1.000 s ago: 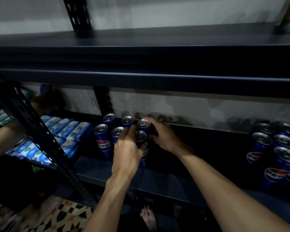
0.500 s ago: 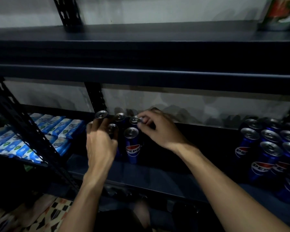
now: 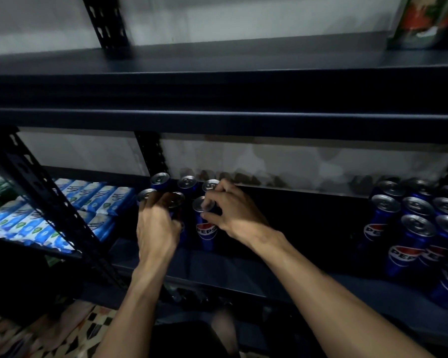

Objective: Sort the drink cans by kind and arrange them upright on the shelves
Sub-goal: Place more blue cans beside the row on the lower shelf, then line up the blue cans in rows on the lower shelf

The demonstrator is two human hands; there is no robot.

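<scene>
Six slim, cylindrical blue aluminium cans (image 3: pixel 187 187) are standing upright in two rows of three at the left end of the dark, matt metal lower shelf (image 3: pixel 217 259); their round silver lids with pull tabs are catching the light. The right hand (image 3: pixel 234 215) is pinching the front-right Pepsi can (image 3: pixel 207 232) near its rim; the thumb is pressing on the glossy side wall, the index fingertip is resting on the lid, and the other fingers are curving loosely towards a back-row lid. The left hand (image 3: pixel 157 228) is wrapping the front-middle can (image 3: pixel 177 200); the fingers are curling past its left side and the thumb is closing on its right, hiding most of its body.

A second cluster of blue Pepsi cans (image 3: pixel 411 228) is standing upright at the right end of the same shelf, well apart from the first. Beyond the perforated black steel upright (image 3: pixel 49 202), flat, soft blue-and-white packets (image 3: pixel 96 200) are lying in rows on a neighbouring shelf; a smooth dark upper shelf (image 3: pixel 217 73) is spanning overhead, with a blurred red-and-green packet (image 3: pixel 429 19) sitting at its right end; patterned floor tiles (image 3: pixel 36 337) are showing at the lower left.
</scene>
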